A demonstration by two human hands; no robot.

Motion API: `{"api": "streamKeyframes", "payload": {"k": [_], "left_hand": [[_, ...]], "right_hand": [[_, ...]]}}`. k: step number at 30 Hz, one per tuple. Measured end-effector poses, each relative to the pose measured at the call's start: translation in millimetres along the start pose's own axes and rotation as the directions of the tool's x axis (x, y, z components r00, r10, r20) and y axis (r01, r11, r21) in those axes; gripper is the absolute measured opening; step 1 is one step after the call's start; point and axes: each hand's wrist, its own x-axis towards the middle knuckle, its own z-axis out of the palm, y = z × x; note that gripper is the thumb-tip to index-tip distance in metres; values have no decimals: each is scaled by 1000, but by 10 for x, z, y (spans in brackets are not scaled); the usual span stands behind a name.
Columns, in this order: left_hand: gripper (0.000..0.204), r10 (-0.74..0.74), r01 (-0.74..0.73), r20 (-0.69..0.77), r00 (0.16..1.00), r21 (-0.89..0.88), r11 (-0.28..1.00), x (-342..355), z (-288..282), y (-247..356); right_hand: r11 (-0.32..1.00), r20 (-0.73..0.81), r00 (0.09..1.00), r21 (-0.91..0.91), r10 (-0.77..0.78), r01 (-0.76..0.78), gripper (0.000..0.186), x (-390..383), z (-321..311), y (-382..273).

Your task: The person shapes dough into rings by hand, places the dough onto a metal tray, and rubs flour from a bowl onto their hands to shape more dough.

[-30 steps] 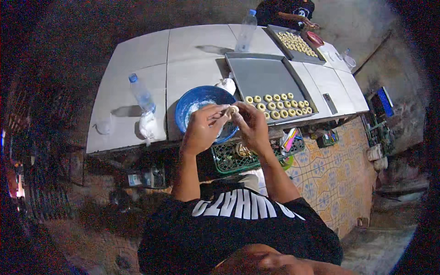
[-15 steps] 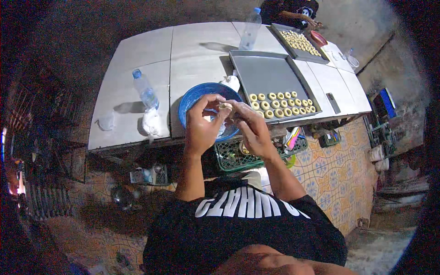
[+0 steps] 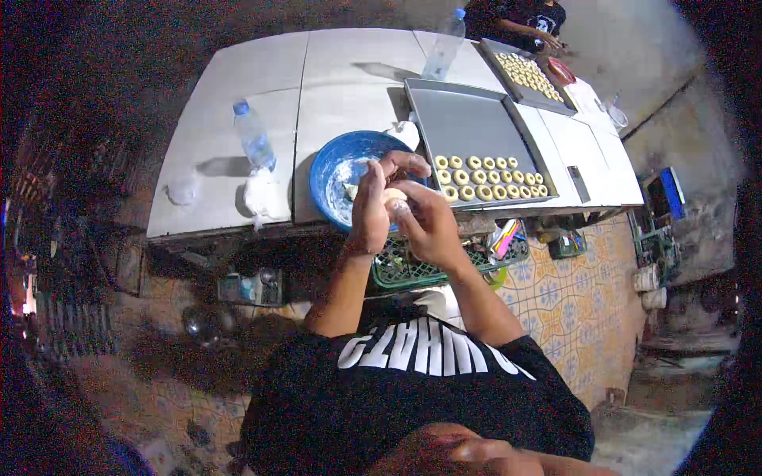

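Note:
My left hand (image 3: pixel 374 205) and my right hand (image 3: pixel 424 220) meet over the right side of a blue bowl (image 3: pixel 324 181), curled around a pale dough piece (image 3: pixel 394 195) that shows between their fingers. The bowl holds white powder, with a pale lump at its left. To the right, a large metal tray (image 3: pixel 456 119) carries rows of small pale dough rings (image 3: pixel 498 190) along its near part. A white cloth-like bundle (image 3: pixel 399 131) sits just behind the bowl.
Plastic bottles (image 3: pixel 252 135) and a white bundle (image 3: pixel 259 194) stand on the tiled table (image 3: pixel 206 111). A co-worker's hand (image 3: pixel 546 38) is near a second filled tray (image 3: pixel 528 79) and red bowl (image 3: pixel 559 70) at the back. A green crate (image 3: pixel 397 266) sits below the table edge.
My hands have turned around the dough: the left one is more upright with fingers arched over it, the right thumb lower against it. The view has shifted slightly, the table now sitting higher.

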Motion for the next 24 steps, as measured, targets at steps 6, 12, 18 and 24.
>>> {"api": "streamKeyframes", "payload": {"k": [6, 12, 18, 24], "left_hand": [[75, 90, -92, -17, 996, -151, 984, 17, 59, -187], [77, 122, -94, 15, 992, -553, 828, -79, -19, -214], [77, 195, -164, 15, 981, -479, 862, -139, -34, -214], [77, 208, -195, 26, 978, -249, 949, -267, -81, -180]], "right_hand": [[931, -185, 962, -340, -203, 132, 75, 62, -150, 57], [996, -234, 972, -85, 4, -25, 62, -52, -1, -67], [1000, -196, 980, 0, -22, 22, 45, -82, 47, -54], [996, -137, 987, -13, 84, -86, 39, -102, 132, -173]]}}
